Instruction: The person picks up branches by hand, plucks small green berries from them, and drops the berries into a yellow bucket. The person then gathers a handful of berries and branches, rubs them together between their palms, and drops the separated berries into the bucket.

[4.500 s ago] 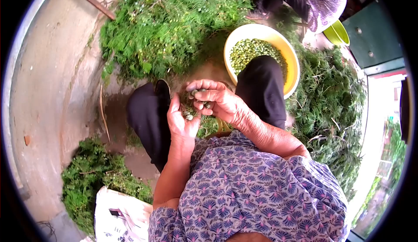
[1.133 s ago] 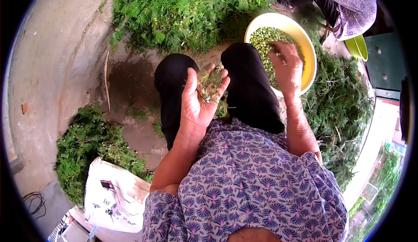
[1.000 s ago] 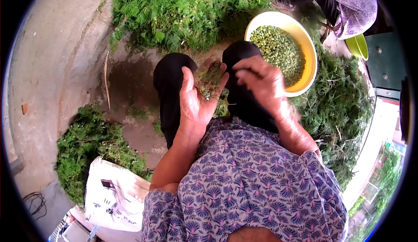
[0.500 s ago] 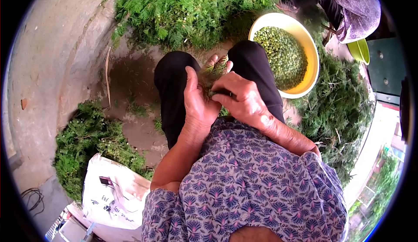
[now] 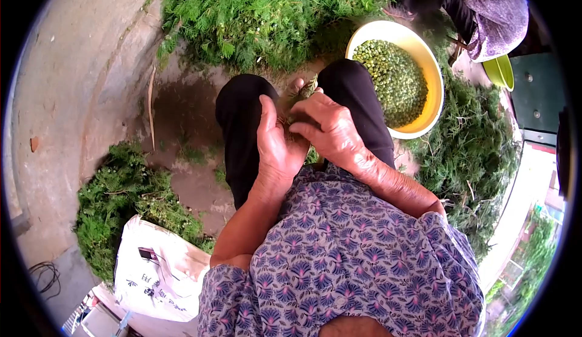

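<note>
Between my knees, my left hand (image 5: 280, 146) is turned palm up with its thumb raised, its fingers curled around a small evergreen sprig (image 5: 308, 88). Green scaly tips stick out past the fingers, and some brownish bits show by the palm. My right hand (image 5: 333, 131) bends over the sprig from the right, thumb and fingers pinched together against the left palm. What sits in that pinch is hidden. To the right of my knee stands a yellow tub (image 5: 434, 103) holding many small green berries (image 5: 391, 82).
Cut evergreen branches (image 5: 267, 16) are heaped ahead, with more piles at left (image 5: 121, 197) and right (image 5: 467, 161). A white sack (image 5: 160, 270) with a phone (image 5: 147, 253) on it lies lower left. Another person (image 5: 494, 19) sits upper right near a green basin (image 5: 500, 71).
My right hand has shifted slightly left and up over the sprig, covering more of it. The green bit at its fingertips is no longer visible. My left hand stays nearly in place.
</note>
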Tool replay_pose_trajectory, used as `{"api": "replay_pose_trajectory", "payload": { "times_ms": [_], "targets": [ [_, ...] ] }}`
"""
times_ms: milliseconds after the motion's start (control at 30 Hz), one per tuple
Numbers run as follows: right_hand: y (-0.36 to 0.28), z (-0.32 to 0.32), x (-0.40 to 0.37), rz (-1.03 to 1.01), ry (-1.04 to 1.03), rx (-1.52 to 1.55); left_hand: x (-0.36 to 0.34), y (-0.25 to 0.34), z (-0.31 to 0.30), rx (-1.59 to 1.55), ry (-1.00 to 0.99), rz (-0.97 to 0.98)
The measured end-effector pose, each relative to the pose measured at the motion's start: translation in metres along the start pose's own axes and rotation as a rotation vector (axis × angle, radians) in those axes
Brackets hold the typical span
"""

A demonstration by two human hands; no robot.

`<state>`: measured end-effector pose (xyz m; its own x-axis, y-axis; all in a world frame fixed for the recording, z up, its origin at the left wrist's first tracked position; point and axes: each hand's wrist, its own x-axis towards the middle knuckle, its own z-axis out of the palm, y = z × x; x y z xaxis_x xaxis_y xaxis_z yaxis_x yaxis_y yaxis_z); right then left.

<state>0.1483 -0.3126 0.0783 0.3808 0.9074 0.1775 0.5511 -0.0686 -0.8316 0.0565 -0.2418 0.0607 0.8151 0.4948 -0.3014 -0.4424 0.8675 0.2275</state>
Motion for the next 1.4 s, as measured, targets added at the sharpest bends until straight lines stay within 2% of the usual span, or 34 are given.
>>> {"api": "replay_pose_trajectory", "payload": {
  "times_ms": [200, 267, 300, 333, 400, 433, 467, 533, 600, 633, 667, 733, 767, 800, 833, 867, 900, 933, 967, 1000, 1033, 1067, 1100, 1133, 1167, 1200, 1267, 1400],
  "targets": [
    [-0.005, -0.004, -0.004, 0.009, -0.065, 0.05, -0.002, -0.003, -0.004, 0.008, -0.023, 0.0],
    [-0.007, -0.004, -0.006, 0.081, -0.036, 0.261, 0.0, -0.002, -0.002, -0.038, -0.006, 0.009],
    [-0.009, -0.005, -0.008, 0.196, -0.085, 0.39, 0.0, -0.001, -0.001, -0.085, 0.013, 0.011],
    [-0.012, -0.01, -0.007, 0.195, -0.085, 0.39, 0.001, -0.001, -0.003, -0.085, 0.012, 0.011],
    [-0.015, -0.023, -0.003, 0.631, -0.113, 0.896, 0.005, 0.0, -0.013, -0.135, -0.046, -0.009],
    [-0.006, -0.026, -0.004, 0.617, -0.093, 1.103, 0.005, 0.003, -0.017, -0.2, -0.179, -0.047],
    [-0.003, -0.033, -0.003, 0.569, -0.061, 1.268, 0.005, 0.002, -0.02, -0.201, -0.176, -0.047],
    [0.0, -0.046, 0.0, 0.597, 0.065, 1.481, 0.002, 0.002, -0.004, -0.163, 0.116, 0.027],
    [0.021, -0.064, 0.001, 0.487, 0.146, 1.477, 0.003, 0.004, -0.006, -0.176, 0.16, 0.038],
    [0.033, -0.076, 0.002, 0.501, 0.155, 1.478, 0.004, 0.006, -0.019, -0.198, 0.091, 0.039],
    [0.048, -0.091, 0.006, 0.489, 0.305, 1.37, 0.006, 0.009, -0.026, -0.22, 0.014, 0.043],
    [0.072, -0.122, 0.0, 0.459, 0.593, 1.139, 0.002, 0.016, -0.027, -0.215, 0.104, 0.074],
    [0.079, -0.14, -0.012, 0.402, 0.618, 0.207, 0.002, 0.021, -0.04, -0.141, 0.106, 0.084],
    [0.084, -0.153, -0.019, 0.287, 0.542, -0.712, 0.002, 0.024, -0.05, -0.066, 0.106, 0.104],
    [0.092, -0.158, -0.021, 0.296, 0.642, -0.592, -0.001, 0.024, -0.043, 0.035, 0.207, 0.162],
    [0.098, -0.159, -0.022, 0.307, 0.741, -0.469, -0.002, 0.022, -0.044, 0.037, 0.211, 0.163],
    [0.087, -0.158, -0.021, 0.354, 0.758, -0.143, -0.003, 0.02, -0.046, 0.214, 0.27, 0.223],
    [0.078, -0.152, -0.017, 0.313, 0.747, -0.182, -0.004, 0.018, -0.045, 0.391, 0.327, 0.281],
    [0.065, -0.144, -0.012, 0.326, 0.755, -0.049, -0.008, 0.019, -0.043, 0.532, 0.372, 0.236],
    [0.052, -0.135, -0.009, 0.338, 0.761, 0.086, -0.01, 0.02, -0.041, 0.533, 0.375, 0.23],
    [0.056, -0.126, -0.005, 0.157, 0.745, 0.203, -0.013, 0.021, -0.039, 0.725, 0.357, 0.186],
    [0.054, -0.119, -0.003, 0.139, 0.725, 0.217, -0.014, 0.022, -0.038, 0.917, 0.338, 0.142],
    [0.04, -0.112, 0.001, 0.165, 0.703, 0.191, -0.014, 0.02, -0.042, 0.995, 0.295, 0.202],
    [0.025, -0.106, 0.005, 0.188, 0.681, 0.166, -0.016, 0.021, -0.04, 0.998, 0.3, 0.206],
    [0.016, -0.1, 0.009, 0.229, 0.709, 0.371, -0.018, 0.024, -0.038, 1.001, 0.365, 0.194],
    [0.011, -0.096, 0.01, 0.232, 0.682, 0.39, -0.021, 0.027, -0.036, 1.004, 0.429, 0.178],
    [0.01, -0.086, 0.011, 0.23, 0.617, 0.453, -0.021, 0.031, -0.037, 0.983, 0.417, 0.275],
    [0.003, -0.068, 0.024, 0.217, 0.436, 0.424, -0.024, 0.039, -0.018, 0.987, 0.34, 0.313]
  ]
}}
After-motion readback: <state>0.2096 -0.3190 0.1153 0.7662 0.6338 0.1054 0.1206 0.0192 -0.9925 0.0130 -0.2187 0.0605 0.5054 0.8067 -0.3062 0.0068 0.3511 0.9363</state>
